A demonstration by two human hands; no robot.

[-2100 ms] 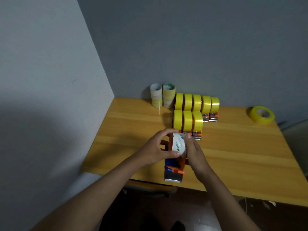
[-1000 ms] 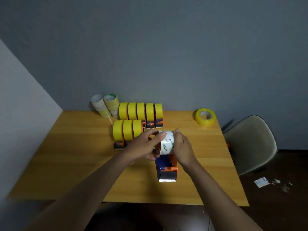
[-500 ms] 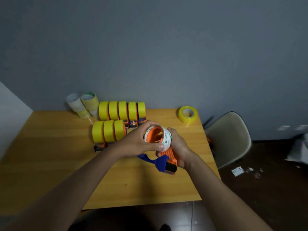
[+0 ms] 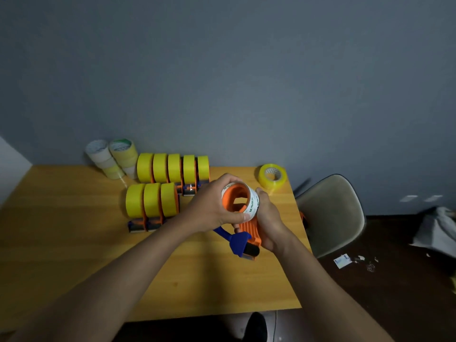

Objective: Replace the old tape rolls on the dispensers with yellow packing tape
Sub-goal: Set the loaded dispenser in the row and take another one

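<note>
I hold an orange and blue tape dispenser (image 4: 249,233) above the wooden table (image 4: 74,255). My right hand (image 4: 270,223) grips its orange body from the right. My left hand (image 4: 213,206) curls around the old white printed tape roll (image 4: 253,202) that sits on the dispenser's orange hub. A loose yellow packing tape roll (image 4: 272,176) lies flat at the table's back right corner.
Two rows of dispensers loaded with yellow tape (image 4: 170,169) (image 4: 151,201) stand at the back middle. Stacked whitish and pale yellow used rolls (image 4: 112,157) lean by the wall. A beige chair (image 4: 332,213) stands right of the table, with paper scraps (image 4: 343,260) on the floor.
The dispenser has been lifted off the table and tilted, so the roll's open side faces me. My view swung right, bringing the chair and floor into sight.
</note>
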